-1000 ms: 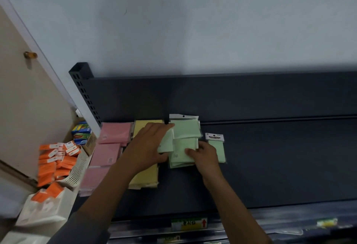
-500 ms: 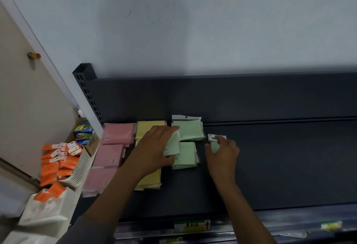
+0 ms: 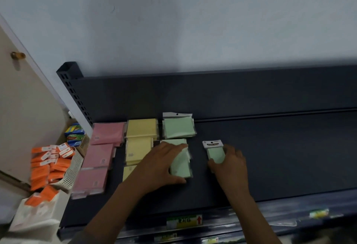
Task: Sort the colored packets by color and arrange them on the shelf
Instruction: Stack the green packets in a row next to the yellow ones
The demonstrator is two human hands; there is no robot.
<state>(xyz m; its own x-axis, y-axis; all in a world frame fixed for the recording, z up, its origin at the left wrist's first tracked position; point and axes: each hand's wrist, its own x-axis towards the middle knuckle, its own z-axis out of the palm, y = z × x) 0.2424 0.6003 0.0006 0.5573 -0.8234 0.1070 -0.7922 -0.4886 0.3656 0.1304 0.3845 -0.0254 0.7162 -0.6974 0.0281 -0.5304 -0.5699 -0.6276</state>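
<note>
Flat colored packets lie in columns on the dark shelf: pink packets at the left, yellow packets beside them, then green packets. My left hand rests on a near stack of green packets, fingers wrapped around its left and front edges. My right hand grips a small green packet with a white header card, lying on the shelf to the right of the green column.
A white basket of orange packets stands left of the shelf, with colored boxes behind it and a white bag in front. A perforated upright marks the shelf's left end. Price labels line the front rail.
My right hand left the green stack, moved right and closed around the small green packet. My left hand shifted down onto the near green stack.
</note>
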